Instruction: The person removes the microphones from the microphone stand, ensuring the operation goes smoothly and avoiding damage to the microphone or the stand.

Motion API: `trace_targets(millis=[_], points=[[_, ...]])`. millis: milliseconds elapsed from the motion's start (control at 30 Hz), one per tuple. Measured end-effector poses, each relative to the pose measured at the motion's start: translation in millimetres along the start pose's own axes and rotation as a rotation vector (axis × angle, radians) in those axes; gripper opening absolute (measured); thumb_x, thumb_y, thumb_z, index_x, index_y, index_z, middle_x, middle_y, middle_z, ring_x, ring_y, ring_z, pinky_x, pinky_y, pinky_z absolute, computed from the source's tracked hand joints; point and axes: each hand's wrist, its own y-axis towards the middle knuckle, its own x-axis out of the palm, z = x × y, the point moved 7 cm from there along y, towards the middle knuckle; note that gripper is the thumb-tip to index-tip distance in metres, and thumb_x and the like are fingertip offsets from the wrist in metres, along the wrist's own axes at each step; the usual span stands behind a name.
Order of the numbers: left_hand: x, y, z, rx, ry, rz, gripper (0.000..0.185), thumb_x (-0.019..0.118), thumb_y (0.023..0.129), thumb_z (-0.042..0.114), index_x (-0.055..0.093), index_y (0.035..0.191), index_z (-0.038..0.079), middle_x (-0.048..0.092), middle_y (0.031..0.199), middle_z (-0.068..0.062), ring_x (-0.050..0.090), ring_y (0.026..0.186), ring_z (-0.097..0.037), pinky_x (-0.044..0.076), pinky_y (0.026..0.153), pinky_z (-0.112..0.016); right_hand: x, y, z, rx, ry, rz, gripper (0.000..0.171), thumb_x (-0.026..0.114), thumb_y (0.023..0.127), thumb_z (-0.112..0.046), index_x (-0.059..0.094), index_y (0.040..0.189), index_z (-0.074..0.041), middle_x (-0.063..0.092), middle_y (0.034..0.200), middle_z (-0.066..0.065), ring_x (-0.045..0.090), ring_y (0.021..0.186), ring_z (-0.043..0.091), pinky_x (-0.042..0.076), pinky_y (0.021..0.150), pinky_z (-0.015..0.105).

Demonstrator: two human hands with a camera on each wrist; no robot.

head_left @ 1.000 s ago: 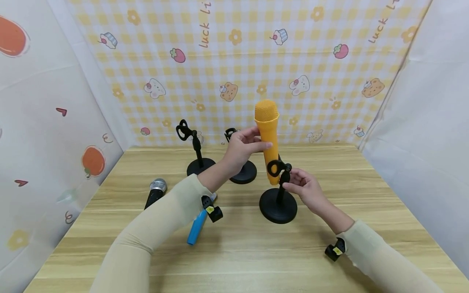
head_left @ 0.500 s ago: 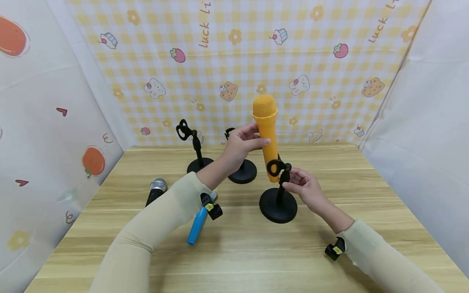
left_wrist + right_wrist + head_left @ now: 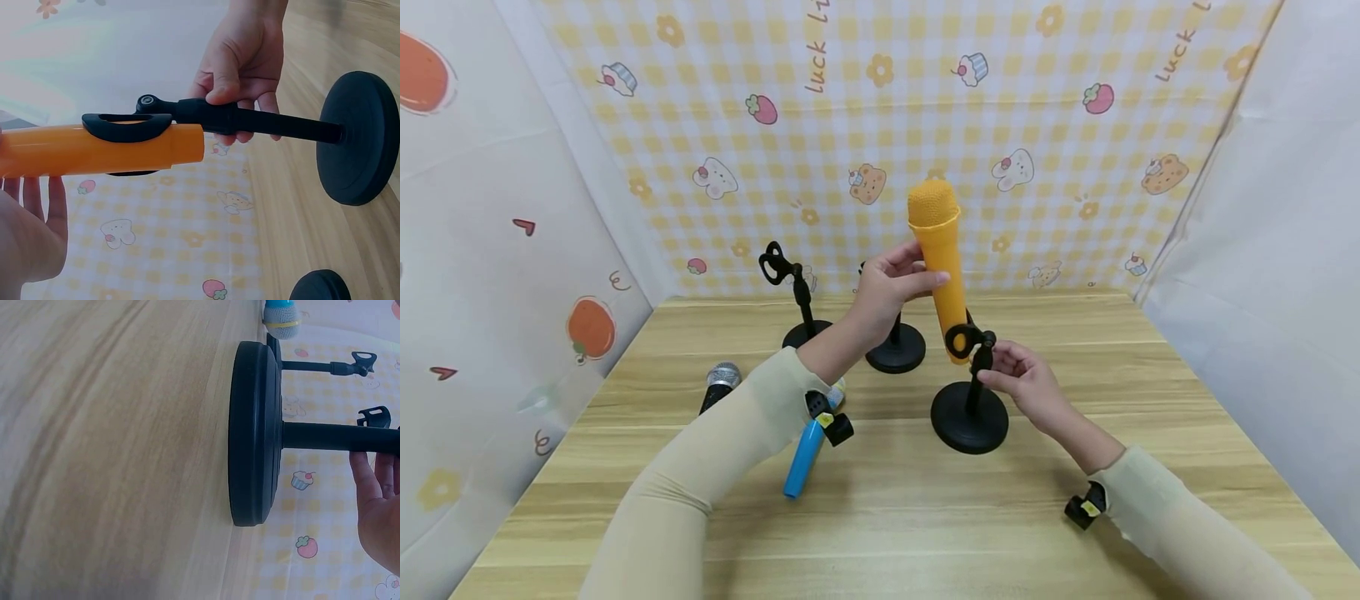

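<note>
My left hand (image 3: 883, 296) grips an orange microphone (image 3: 942, 258) by its handle, fingers on one side and thumb on the other. The microphone leans slightly left, its mesh head uppermost. In the left wrist view, the handle's lower end lies within the clip (image 3: 128, 130) of a black microphone stand (image 3: 281, 124), its tip poking out past the clip. Thumb and fingers of my right hand (image 3: 1026, 385) hold that stand's upright just below the clip joint. The round base (image 3: 970, 425) rests on the wooden table.
Two more black stands, one at the back left (image 3: 802, 292) and one behind my left hand (image 3: 895, 350), stand on the table. A blue microphone (image 3: 805, 458) and a black microphone (image 3: 722, 383) lie partly under my left arm. Patterned cloth (image 3: 880, 125) hangs behind.
My left hand has drawn the orange microphone upward and a little left, and it tilts slightly more to the left. My right hand and the stand have stayed in place.
</note>
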Motion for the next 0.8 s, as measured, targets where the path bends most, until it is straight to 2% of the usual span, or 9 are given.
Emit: trace_targets(millis=[233,433,800], points=[[-2.4,-0.2,12.0,0.027,-0.057,0.042,0.039,0.066,0.085,-0.007,0.063,0.123,-0.002,0.07,0.1,-0.004,0.065,0.092,-0.02,0.055,0.081,-0.036,0.6,0.0,-1.9,-0.018,-0.024,-0.002,0.023,0.07,0.086,0.003,0.064,0.103,-0.012,0.068,0.093,-0.002,0.066,0.085,0.013,0.056,0.078,0.03],[-7.1,1.9,23.3,0.071,-0.133,0.067,0.04,0.061,0.087,-0.01,0.06,0.126,-0.003,0.067,0.102,-0.005,0.064,0.092,-0.019,0.055,0.078,-0.031,-0.6,-0.7,-1.7,-0.016,-0.039,0.007,0.023,0.071,0.086,0.003,0.065,0.104,-0.011,0.069,0.093,-0.001,0.066,0.085,0.013,0.056,0.078,0.03],[-10.9,-0.2,25.6,0.068,-0.183,0.093,0.037,0.061,0.086,-0.012,0.062,0.122,-0.001,0.067,0.102,-0.006,0.064,0.09,-0.02,0.055,0.075,-0.03,-0.6,0.0,-0.4,-0.004,-0.054,0.013,0.024,0.07,0.087,0.002,0.063,0.107,-0.008,0.068,0.094,-0.001,0.066,0.086,0.014,0.056,0.078,0.029]])
